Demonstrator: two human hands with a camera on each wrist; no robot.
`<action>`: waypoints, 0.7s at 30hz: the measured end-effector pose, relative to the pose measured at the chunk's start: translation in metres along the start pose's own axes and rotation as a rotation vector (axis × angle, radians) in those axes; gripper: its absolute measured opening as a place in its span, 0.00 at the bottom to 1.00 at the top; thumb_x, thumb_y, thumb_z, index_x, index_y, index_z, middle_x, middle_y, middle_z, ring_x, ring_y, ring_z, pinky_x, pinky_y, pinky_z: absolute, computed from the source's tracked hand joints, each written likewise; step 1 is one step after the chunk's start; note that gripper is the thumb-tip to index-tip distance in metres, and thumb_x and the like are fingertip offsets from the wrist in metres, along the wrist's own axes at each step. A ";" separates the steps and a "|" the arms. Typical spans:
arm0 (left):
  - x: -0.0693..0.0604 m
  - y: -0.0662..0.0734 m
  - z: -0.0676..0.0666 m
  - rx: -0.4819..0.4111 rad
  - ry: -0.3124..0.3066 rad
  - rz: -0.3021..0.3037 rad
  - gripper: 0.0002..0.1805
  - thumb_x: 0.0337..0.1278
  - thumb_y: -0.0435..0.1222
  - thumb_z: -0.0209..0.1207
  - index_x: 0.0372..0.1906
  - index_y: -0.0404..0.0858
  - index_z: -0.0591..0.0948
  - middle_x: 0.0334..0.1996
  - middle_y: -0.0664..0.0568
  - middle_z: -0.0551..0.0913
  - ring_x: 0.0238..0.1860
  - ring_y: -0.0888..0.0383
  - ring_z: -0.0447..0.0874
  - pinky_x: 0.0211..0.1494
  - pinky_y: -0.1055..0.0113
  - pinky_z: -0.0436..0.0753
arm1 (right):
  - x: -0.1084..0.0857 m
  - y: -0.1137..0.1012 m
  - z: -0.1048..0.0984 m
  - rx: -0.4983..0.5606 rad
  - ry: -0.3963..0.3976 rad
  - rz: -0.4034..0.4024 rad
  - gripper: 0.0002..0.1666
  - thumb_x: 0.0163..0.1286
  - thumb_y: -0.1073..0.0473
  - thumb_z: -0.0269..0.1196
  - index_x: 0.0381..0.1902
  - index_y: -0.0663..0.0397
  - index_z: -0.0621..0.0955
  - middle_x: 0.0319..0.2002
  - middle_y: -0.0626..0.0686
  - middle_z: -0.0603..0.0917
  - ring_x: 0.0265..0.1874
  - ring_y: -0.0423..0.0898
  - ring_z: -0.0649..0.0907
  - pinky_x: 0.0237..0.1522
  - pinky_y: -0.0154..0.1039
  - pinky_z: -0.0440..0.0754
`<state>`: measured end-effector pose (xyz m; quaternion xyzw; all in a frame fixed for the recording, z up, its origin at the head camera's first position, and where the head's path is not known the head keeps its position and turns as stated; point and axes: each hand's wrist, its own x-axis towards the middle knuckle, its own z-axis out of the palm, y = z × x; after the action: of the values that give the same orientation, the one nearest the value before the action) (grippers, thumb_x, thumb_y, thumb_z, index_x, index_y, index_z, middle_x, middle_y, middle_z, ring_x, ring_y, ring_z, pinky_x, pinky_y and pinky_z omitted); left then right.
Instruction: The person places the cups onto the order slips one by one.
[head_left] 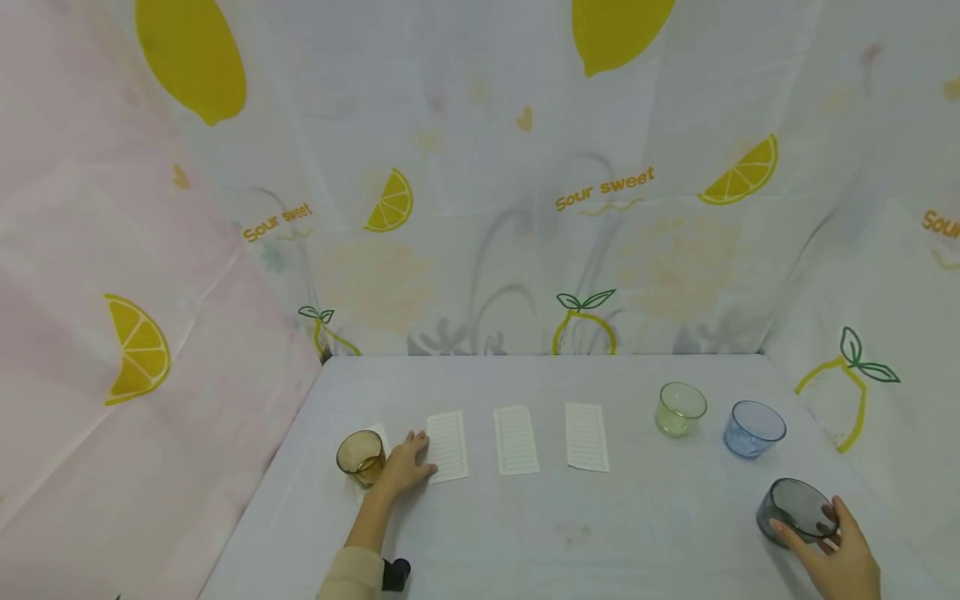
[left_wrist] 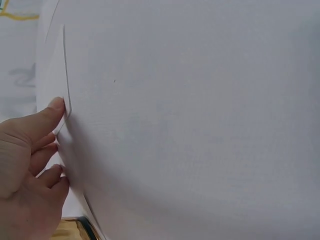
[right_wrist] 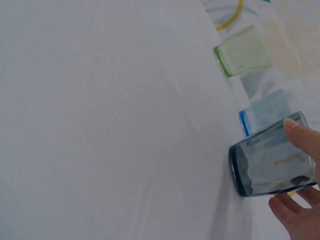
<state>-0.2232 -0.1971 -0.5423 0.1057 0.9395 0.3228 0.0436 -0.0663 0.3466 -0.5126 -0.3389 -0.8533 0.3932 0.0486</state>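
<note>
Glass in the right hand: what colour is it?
The glass is smoky grey, clearest in the head view.

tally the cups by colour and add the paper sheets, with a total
Amber see-through round glass cup: 1
Pale green see-through round glass cup: 1
Blue see-through round glass cup: 1
Grey see-through round glass cup: 1
White rectangular paper sheets: 4, one partly hidden
Total: 8

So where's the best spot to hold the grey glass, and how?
I'd take the grey glass by its round outer wall, thumb on one side and fingers on the other, coming from the near right, like the right hand. Its mouth faces up, leaving the wall to wrap, and the blue glass stands beyond, probably out of the way.
</note>
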 end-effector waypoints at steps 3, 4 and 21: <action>0.001 0.001 -0.001 0.037 -0.019 0.005 0.31 0.47 0.31 0.67 0.57 0.20 0.71 0.62 0.29 0.67 0.65 0.29 0.57 0.65 0.37 0.60 | 0.002 0.003 0.002 -0.002 0.011 0.007 0.60 0.62 0.45 0.63 0.70 0.74 0.40 0.66 0.78 0.52 0.57 0.77 0.64 0.58 0.61 0.68; 0.002 0.001 -0.002 0.045 -0.025 0.005 0.31 0.47 0.31 0.67 0.57 0.21 0.72 0.62 0.29 0.67 0.65 0.29 0.57 0.64 0.37 0.60 | 0.004 0.006 0.003 -0.003 0.017 0.008 0.60 0.62 0.45 0.63 0.70 0.73 0.41 0.66 0.78 0.52 0.57 0.77 0.64 0.57 0.61 0.69; 0.002 -0.006 -0.001 0.056 -0.055 0.018 0.32 0.48 0.35 0.67 0.58 0.24 0.72 0.64 0.30 0.65 0.66 0.29 0.54 0.64 0.34 0.56 | 0.006 0.010 0.006 0.072 0.013 0.024 0.62 0.60 0.45 0.64 0.70 0.72 0.39 0.69 0.75 0.48 0.57 0.76 0.64 0.58 0.61 0.68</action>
<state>-0.2265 -0.2017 -0.5457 0.1240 0.9457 0.2938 0.0635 -0.0674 0.3507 -0.5247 -0.3497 -0.8342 0.4221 0.0616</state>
